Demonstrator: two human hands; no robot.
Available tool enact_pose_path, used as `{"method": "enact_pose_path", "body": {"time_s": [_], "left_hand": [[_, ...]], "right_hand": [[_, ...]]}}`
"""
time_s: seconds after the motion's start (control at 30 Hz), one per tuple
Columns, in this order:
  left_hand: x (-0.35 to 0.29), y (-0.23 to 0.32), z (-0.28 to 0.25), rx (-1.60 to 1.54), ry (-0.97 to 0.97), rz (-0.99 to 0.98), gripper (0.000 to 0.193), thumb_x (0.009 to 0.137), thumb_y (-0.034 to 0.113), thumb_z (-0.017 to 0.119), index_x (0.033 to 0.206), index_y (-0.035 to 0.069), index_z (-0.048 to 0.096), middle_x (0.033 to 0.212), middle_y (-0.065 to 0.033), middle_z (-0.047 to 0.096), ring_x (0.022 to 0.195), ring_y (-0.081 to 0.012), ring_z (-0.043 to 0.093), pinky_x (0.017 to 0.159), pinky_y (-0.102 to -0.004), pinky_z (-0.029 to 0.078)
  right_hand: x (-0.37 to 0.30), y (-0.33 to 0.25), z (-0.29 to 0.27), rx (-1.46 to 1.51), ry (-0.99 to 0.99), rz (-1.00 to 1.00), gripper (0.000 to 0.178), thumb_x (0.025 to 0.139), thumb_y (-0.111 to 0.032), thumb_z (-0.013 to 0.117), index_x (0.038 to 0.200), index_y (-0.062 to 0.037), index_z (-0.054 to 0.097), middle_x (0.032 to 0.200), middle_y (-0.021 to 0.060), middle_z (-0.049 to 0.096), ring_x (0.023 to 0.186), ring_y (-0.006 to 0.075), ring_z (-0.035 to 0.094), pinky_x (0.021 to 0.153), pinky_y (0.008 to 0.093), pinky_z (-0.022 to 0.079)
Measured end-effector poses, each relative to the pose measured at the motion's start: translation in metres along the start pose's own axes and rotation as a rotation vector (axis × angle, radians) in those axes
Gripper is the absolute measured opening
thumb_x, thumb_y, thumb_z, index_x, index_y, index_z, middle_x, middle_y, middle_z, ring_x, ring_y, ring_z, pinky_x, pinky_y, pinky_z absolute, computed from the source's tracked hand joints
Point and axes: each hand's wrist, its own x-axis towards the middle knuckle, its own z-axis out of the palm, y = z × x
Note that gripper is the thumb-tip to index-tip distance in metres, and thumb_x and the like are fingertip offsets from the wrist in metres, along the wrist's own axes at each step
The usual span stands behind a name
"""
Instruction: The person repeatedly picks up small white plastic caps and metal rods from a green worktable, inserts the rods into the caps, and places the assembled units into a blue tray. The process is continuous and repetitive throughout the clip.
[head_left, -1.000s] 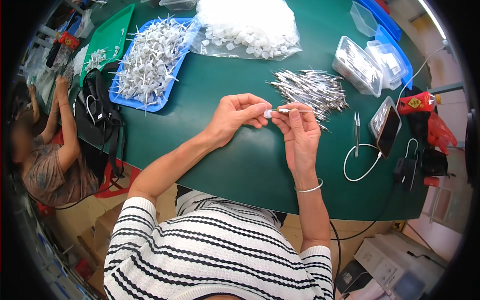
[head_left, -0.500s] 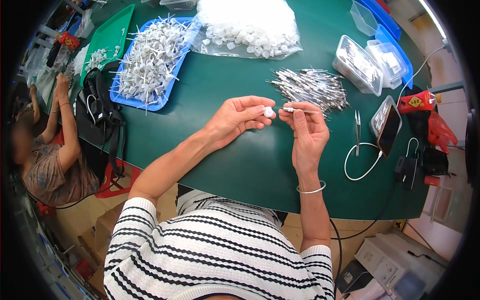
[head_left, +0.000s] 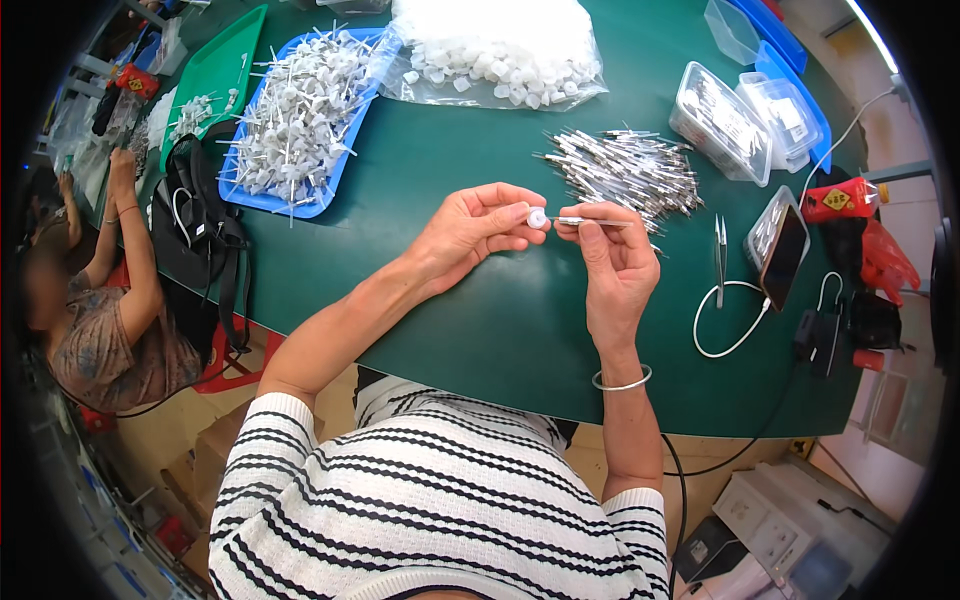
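Note:
Between the thumb and fingertips of my left hand (head_left: 465, 238) is a small white plastic cap (head_left: 537, 218). My right hand (head_left: 615, 270) pinches a thin metal rod (head_left: 574, 220) that lies level, its fine tip pointing left at the cap. The tip reaches the cap's right side; whether it is inside cannot be made out. Both hands are held close together above the green table, just in front of a loose pile of similar metal rods (head_left: 625, 175).
Behind are a clear bag of white caps (head_left: 500, 75) and a blue tray (head_left: 330, 196) heaped with capped white pieces. To the right lie tweezers (head_left: 720, 260), a phone (head_left: 783, 258) on a cable and a clear plastic box (head_left: 722, 125). A co-worker (head_left: 115, 325) sits at left beside a black bag (head_left: 195, 220).
My hands have drawn slightly closer together, and the rod's tip is nearer the cap. The cap has turned a little in my left fingers. The whole view has shifted slightly.

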Motion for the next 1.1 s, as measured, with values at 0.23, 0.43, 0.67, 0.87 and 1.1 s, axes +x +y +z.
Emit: {"method": "enact_pose_path", "body": {"time_s": [0.23, 0.43, 0.67, 0.87, 1.1], "left_hand": [[0.0007, -0.0015, -0.0005, 0.012, -0.009, 0.005, 0.023, 0.092, 0.014, 0.061, 0.109, -0.001, 0.063, 0.094, -0.0090, 0.067, 0.084, -0.0148, 0.067, 0.074, -0.0225, 0.056], [0.0006, -0.0016, -0.0001, 0.016, 0.000, 0.005, 0.022, 0.092, 0.014, 0.061, 0.109, 0.000, 0.063, 0.093, -0.0086, 0.068, 0.084, -0.0146, 0.067, 0.073, -0.0224, 0.056], [0.0001, -0.0017, 0.0000, 0.033, 0.003, 0.016, 0.023, 0.092, 0.014, 0.061, 0.109, -0.001, 0.063, 0.094, -0.0085, 0.067, 0.084, -0.0144, 0.067, 0.073, -0.0224, 0.056], [0.0000, -0.0023, -0.0004, 0.029, -0.006, 0.015, 0.023, 0.092, 0.014, 0.061, 0.109, -0.001, 0.063, 0.094, -0.0087, 0.067, 0.084, -0.0144, 0.067, 0.073, -0.0221, 0.056], [0.0005, -0.0032, -0.0008, 0.021, -0.017, -0.002, 0.023, 0.093, 0.014, 0.060, 0.109, -0.001, 0.062, 0.095, -0.0088, 0.067, 0.083, -0.0144, 0.067, 0.072, -0.0220, 0.056]], "right_hand": [[-0.0030, 0.0022, 0.0016, -0.077, 0.000, -0.038, 0.011, 0.093, -0.003, 0.057, 0.103, 0.0027, 0.057, 0.100, 0.0081, 0.063, 0.089, 0.0136, 0.064, 0.080, 0.0247, 0.051], [-0.0037, 0.0027, 0.0010, -0.187, 0.005, -0.068, 0.012, 0.092, -0.006, 0.059, 0.102, 0.0016, 0.059, 0.096, 0.0072, 0.064, 0.086, 0.0126, 0.064, 0.075, 0.0233, 0.052], [-0.0040, 0.0021, 0.0029, -0.231, 0.012, -0.098, 0.010, 0.091, -0.004, 0.060, 0.100, 0.0016, 0.060, 0.093, 0.0067, 0.064, 0.083, 0.0129, 0.065, 0.072, 0.0235, 0.052], [-0.0041, 0.0040, 0.0030, -0.262, 0.020, -0.122, 0.010, 0.091, -0.004, 0.060, 0.099, 0.0011, 0.061, 0.091, 0.0065, 0.065, 0.081, 0.0131, 0.065, 0.071, 0.0241, 0.052], [-0.0042, 0.0025, 0.0037, -0.281, 0.027, -0.133, 0.009, 0.090, -0.004, 0.060, 0.098, 0.0008, 0.061, 0.092, 0.0073, 0.065, 0.080, 0.0147, 0.065, 0.071, 0.0255, 0.053]]}}
